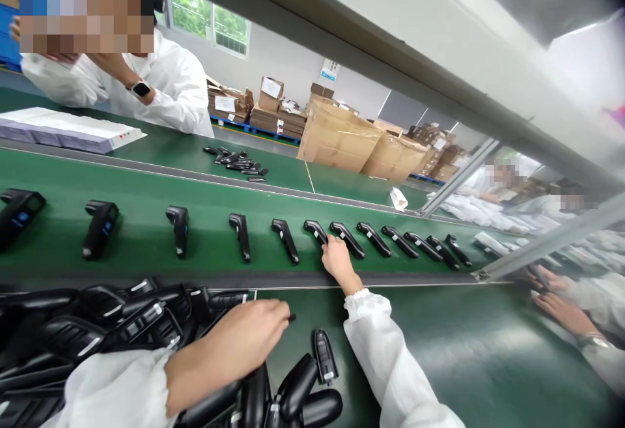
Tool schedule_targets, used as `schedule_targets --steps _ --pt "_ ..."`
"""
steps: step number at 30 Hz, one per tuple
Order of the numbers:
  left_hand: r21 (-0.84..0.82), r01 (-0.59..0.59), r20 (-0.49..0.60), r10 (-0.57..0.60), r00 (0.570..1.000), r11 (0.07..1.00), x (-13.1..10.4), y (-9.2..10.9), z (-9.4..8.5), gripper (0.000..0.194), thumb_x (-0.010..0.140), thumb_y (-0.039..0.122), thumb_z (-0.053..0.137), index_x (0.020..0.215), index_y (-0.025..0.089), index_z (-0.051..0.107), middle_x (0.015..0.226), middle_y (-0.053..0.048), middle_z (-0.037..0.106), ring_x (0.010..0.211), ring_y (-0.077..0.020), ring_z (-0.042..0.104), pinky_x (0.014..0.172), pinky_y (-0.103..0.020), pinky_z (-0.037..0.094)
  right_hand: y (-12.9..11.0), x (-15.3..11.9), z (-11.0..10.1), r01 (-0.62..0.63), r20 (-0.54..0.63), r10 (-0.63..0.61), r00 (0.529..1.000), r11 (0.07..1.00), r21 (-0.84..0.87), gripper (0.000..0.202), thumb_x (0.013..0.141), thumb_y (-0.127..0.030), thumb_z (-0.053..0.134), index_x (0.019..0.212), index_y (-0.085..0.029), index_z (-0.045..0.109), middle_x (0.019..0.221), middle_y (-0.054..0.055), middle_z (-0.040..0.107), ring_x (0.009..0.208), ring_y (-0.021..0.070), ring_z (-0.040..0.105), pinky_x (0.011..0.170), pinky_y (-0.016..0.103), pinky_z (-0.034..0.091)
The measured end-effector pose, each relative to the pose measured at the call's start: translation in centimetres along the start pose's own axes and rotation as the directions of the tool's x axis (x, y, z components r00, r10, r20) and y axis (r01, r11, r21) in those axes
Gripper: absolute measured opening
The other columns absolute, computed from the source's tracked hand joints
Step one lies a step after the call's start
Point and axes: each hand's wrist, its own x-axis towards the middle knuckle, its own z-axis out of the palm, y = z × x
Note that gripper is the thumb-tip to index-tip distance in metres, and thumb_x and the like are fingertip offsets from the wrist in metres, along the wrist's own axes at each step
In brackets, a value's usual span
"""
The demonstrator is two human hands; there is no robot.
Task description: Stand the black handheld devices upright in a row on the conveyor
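Observation:
My right hand (338, 260) reaches onto the green belt, its fingers closed on the lower end of a black gun-shaped handheld device (315, 228). Similar devices lie spaced along the belt on both sides of it. My left hand (251, 330) hovers over the near table, fingers bent together. A small black part (291, 318) pokes out at its fingertips; the rest of it is hidden. Below and beside that hand lies a heap of black plastic shells (73, 337). One ribbed shell (324, 355) rests apart, to the right of the left hand.
Across the belt, small black pieces (239, 162) and a row of white boxes (68, 129) lie on the far table. A person in white (170, 83) sits there. A metal post (527, 236) slants at right, near another person's hands (561, 304). An overhead beam crosses above.

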Motion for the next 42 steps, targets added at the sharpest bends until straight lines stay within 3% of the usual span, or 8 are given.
schedule_targets --steps 5,8,14,18,25,33,39,42 --pt "-0.843 0.129 -0.113 -0.407 0.906 0.521 2.0 -2.5 -1.5 0.024 0.088 0.042 0.05 0.094 0.02 0.053 0.093 -0.003 0.064 0.092 -0.0208 0.067 0.087 -0.035 0.053 -2.8 -2.0 -2.4 0.057 -0.024 -0.052 0.998 0.936 0.346 0.05 0.094 -0.038 0.052 0.138 -0.013 0.049 0.135 0.02 0.054 0.122 0.0313 0.051 0.101 0.048 0.041" --pt "-0.935 0.055 -0.106 -0.424 0.9 0.35 2.8 -2.8 -1.8 0.028 0.083 0.043 0.057 0.098 0.02 0.051 0.095 -0.003 0.065 0.098 -0.0205 0.066 0.093 -0.035 0.051 -5.5 -4.5 -4.3 0.028 0.183 -0.274 0.944 0.621 0.783 0.046 0.089 -0.044 0.059 0.128 -0.02 0.057 0.117 0.01 0.065 0.105 0.0221 0.061 0.093 0.038 0.048" --pt "-0.172 0.199 -0.333 -0.247 0.91 0.965 1.5 -2.4 -1.8 0.034 0.087 0.039 0.053 0.114 0.019 0.057 0.112 -0.012 0.064 0.109 -0.0321 0.057 0.091 -0.049 0.046 -5.0 -4.8 -4.7 0.005 0.156 -0.212 0.965 0.61 0.793 0.022 0.081 -0.031 0.065 0.1 -0.021 0.066 0.095 0.003 0.066 0.088 0.0174 0.061 0.084 0.032 0.049" --pt "0.369 0.252 -0.189 -0.193 0.963 0.895 0.1 -2.6 -1.6 0.025 0.087 0.031 0.056 0.103 0.013 0.065 0.103 -0.015 0.067 0.102 -0.0348 0.059 0.085 -0.05 0.046 -1.8 -3.2 -1.6 0.11 0.011 -0.131 0.991 0.871 0.479 0.022 0.086 -0.024 0.054 0.106 -0.02 0.063 0.105 0.007 0.066 0.097 0.0216 0.062 0.091 0.037 0.047" --pt "0.339 0.192 -0.067 -0.179 0.981 0.921 -0.4 -3.4 -2.8 0.024 0.091 0.017 0.045 0.103 0.016 0.065 0.103 -0.011 0.066 0.094 -0.027 0.063 0.079 -0.039 0.046 -1.7 -1.8 1.8 0.104 -0.031 -0.103 0.994 0.994 0.033 0.041 0.093 -0.013 0.038 0.13 -0.003 0.053 0.116 0.022 0.06 0.11 0.0283 0.058 0.096 0.037 0.045" --pt "0.171 -0.034 -0.044 0.042 0.998 0.985 -0.6 -1.0 -1.8 0.048 0.087 0.05 0.06 0.126 0.024 0.057 0.115 -0.008 0.063 0.108 -0.0296 0.059 0.09 -0.043 0.045 -2.6 -3.8 -1.8 0.244 -0.144 -0.224 0.964 0.959 0.14 0.037 0.098 -0.028 0.039 0.128 -0.016 0.057 0.131 0.017 0.055 0.12 0.0282 0.05 0.103 0.045 0.041" --pt "0.313 -0.174 0.056 0.165 0.985 0.934 2.3 0.2 1.1 0.017 0.086 0.018 0.059 0.1 0.018 0.067 0.101 -0.009 0.068 0.099 -0.0283 0.064 0.087 -0.042 0.049 -3.7 -10.4 -7.6 0.499 0.29 -0.648 0.704 0.743 0.447 0.023 0.092 -0.034 0.058 0.114 -0.026 0.064 0.111 0.004 0.066 0.106 0.0198 0.059 0.096 0.032 0.047" --pt "0.312 -0.115 0.027 0.112 0.993 0.943 2.5 -0.5 1.4 0.016 0.086 0.013 0.054 0.095 0.016 0.067 0.096 -0.009 0.07 0.092 -0.0267 0.067 0.082 -0.039 0.05 -4.5 -12.5 -7.3 0.533 0.401 -0.6 0.692 0.8 0.276 0.045 0.084 -0.04 0.071 0.124 -0.022 0.059 0.109 0.008 0.067 0.102 0.0257 0.06 0.092 0.039 0.048"
